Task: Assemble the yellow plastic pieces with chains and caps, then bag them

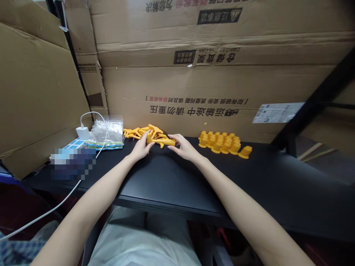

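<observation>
Between my two hands is a yellow plastic part (162, 140), long and lying sideways above the black table, with a small curved piece like a trigger hanging below it. My left hand (141, 148) is closed around its left end, thumb towards me. At the other end, the fingers and thumb of my right hand (183, 148) pinch a thicker, rounded section. Just behind my left hand lies a loose pile of yellow branched parts (135, 132), with small dark coiled bits showing among them. I cannot make out exactly what the held part is.
Yellow cup-shaped pieces (224, 146) stand in rows at the right, one slightly apart (245, 152). Clear plastic bags (107, 131), a white charger (82, 133) with its cable, and a blurred-out object (73, 163) are at the left. Cardboard (177, 85) walls the back of the black table (172, 181).
</observation>
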### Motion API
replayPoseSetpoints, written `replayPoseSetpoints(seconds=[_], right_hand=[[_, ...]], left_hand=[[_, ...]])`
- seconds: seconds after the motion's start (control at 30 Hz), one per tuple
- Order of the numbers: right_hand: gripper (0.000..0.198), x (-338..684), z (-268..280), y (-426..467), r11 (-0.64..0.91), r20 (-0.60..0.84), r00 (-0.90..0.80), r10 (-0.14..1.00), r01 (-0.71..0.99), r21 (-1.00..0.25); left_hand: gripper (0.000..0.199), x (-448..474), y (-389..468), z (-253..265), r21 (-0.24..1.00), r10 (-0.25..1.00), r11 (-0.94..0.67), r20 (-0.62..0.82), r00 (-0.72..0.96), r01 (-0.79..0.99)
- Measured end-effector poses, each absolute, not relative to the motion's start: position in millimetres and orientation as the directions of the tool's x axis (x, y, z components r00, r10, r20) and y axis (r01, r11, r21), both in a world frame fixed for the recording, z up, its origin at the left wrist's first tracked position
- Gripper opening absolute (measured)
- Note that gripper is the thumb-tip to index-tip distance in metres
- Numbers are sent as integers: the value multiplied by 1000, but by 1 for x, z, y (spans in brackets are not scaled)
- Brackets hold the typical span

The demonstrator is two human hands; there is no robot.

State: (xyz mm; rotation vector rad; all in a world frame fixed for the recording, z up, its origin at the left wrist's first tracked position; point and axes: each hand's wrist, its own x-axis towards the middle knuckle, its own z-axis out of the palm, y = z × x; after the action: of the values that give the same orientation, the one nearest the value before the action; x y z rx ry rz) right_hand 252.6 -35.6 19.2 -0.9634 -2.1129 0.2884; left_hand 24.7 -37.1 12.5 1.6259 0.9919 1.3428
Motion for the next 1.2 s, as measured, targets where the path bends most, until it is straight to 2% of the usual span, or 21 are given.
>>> replayPoseSetpoints(seconds=[0.2, 0.4, 0.6, 0.7, 0.87, 0.9, 1.07, 1.2], right_hand=[[41, 256, 18, -32, 593, 481, -350, 804, 406, -696], [37, 256, 21, -32, 462, 373, -306, 876, 309, -831], [38, 251, 22, -34, 294, 253, -198, 947, 218, -931], [35, 250, 21, -33, 233, 210, -136, 968, 178, -956], [34, 252, 24, -32, 222, 201, -133, 971, 178, -959], [35, 253, 24, -33, 231, 207, -146, 967, 179, -956], [47, 256, 26, -36, 310, 266, -246, 932, 164, -936], [41, 255, 23, -35, 271, 235, -214, 948, 158, -950]], left_hand=[[57, 23, -34, 14, 906, 908, -418, 417, 41, 60], [61, 22, -35, 14, 944, 939, -329, 323, 116, 33], [68, 24, -34, 12, 957, 946, -285, 289, 146, -50], [67, 26, -32, 10, 966, 952, -244, 256, 168, -85], [20, 28, -29, 11, 965, 943, -257, 264, 201, -60], [17, 28, -28, 11, 964, 944, -258, 265, 197, -59], [25, 26, -27, 12, 963, 945, -265, 269, 186, -48], [26, 25, -26, 11, 958, 937, -283, 285, 203, -41]])
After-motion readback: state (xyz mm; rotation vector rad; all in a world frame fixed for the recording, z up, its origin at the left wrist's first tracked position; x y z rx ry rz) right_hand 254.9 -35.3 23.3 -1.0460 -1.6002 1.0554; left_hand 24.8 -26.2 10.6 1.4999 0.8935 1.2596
